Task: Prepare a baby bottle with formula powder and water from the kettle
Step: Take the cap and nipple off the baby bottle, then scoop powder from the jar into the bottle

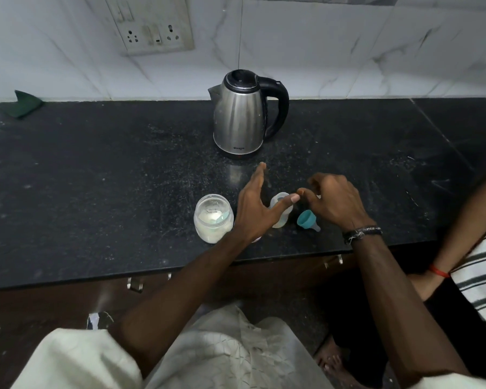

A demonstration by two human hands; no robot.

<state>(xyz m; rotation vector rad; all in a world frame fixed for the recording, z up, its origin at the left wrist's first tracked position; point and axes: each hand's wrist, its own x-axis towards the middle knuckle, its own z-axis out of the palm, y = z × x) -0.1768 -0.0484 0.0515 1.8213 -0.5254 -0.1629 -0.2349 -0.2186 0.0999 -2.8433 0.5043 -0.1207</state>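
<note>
A clear baby bottle [281,217] stands open-topped near the counter's front edge. My left hand [257,200] hovers just left of it, fingers straight and thumb stretched across its mouth, holding nothing. My right hand [334,202] hangs just right of the bottle with loosely curled fingers, empty as far as I can see. The teal nipple cap [307,219] lies on its side under that hand. An open glass jar of white formula powder [213,219], a pale scoop inside, stands left of the bottle. The steel kettle [243,116] with black handle stands behind, lid down.
The black stone counter [96,192] meets a marble-tiled wall with a socket panel [152,29]. A green cloth [26,101] lies at the far left back. Another person's arm [466,220] and striped clothing are at the right edge. Drawer handles [135,284] sit below the counter.
</note>
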